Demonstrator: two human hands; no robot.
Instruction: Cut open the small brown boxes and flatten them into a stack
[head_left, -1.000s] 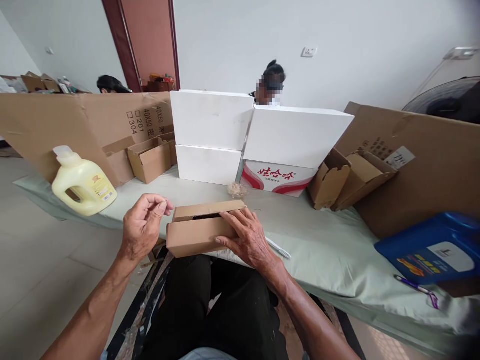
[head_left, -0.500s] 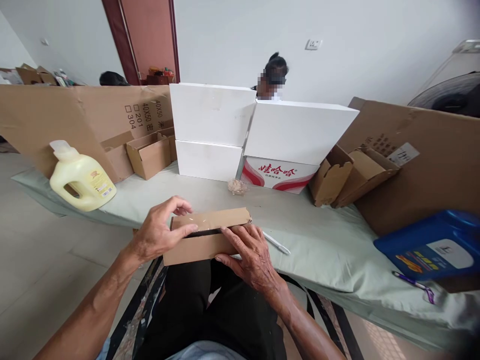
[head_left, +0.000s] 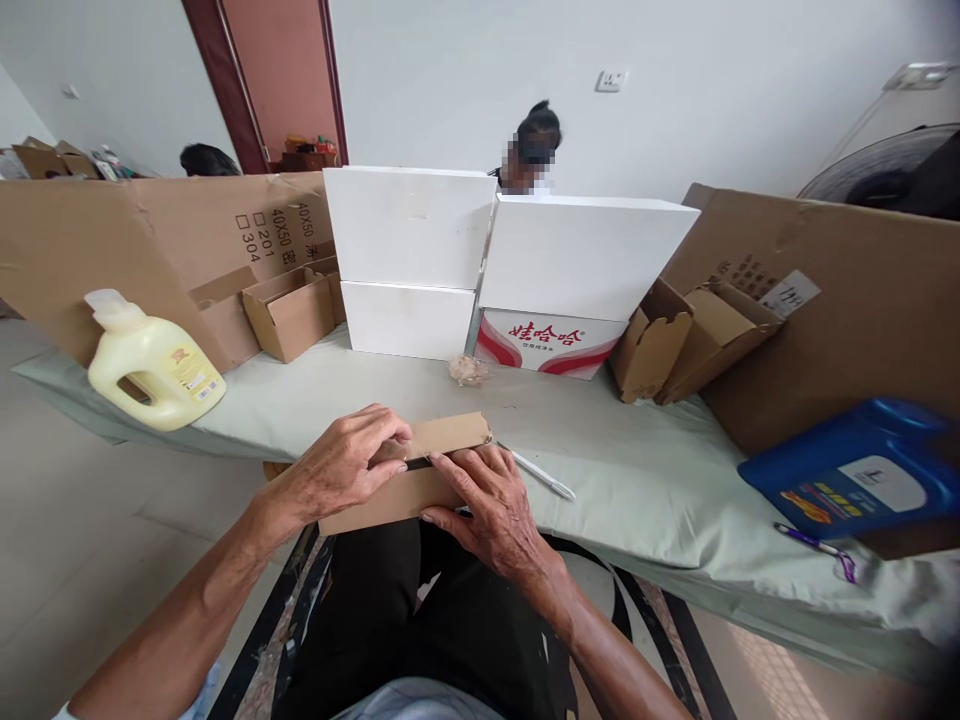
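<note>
A small brown cardboard box (head_left: 450, 433) rests at the table's near edge, above my lap, with a dark slit running along its top. My right hand (head_left: 487, 500) grips its right half, fingers over the top and thumb against the near side. Over the left part of the slit, my left hand (head_left: 352, 460) is closed in a pinch. Something thin and clear glints by its fingertips, too small to make out. A white pen-like tool (head_left: 544, 472) lies just right of the box. Beyond the box sits a small clump of crumpled clear material (head_left: 469, 371).
White boxes (head_left: 409, 230) stand stacked at the back, above a red-and-white printed carton (head_left: 551, 343). At left is a yellow jug (head_left: 154, 365); at right, a blue jug (head_left: 847, 470) and a purple pen (head_left: 817, 545). Cardboard panels (head_left: 817, 330) flank the table. A person (head_left: 529, 150) sits behind.
My left hand has moved right along the box top, and its fingers have curled from spread into a pinch. My right hand keeps its hold. The whole view has shifted slightly.
</note>
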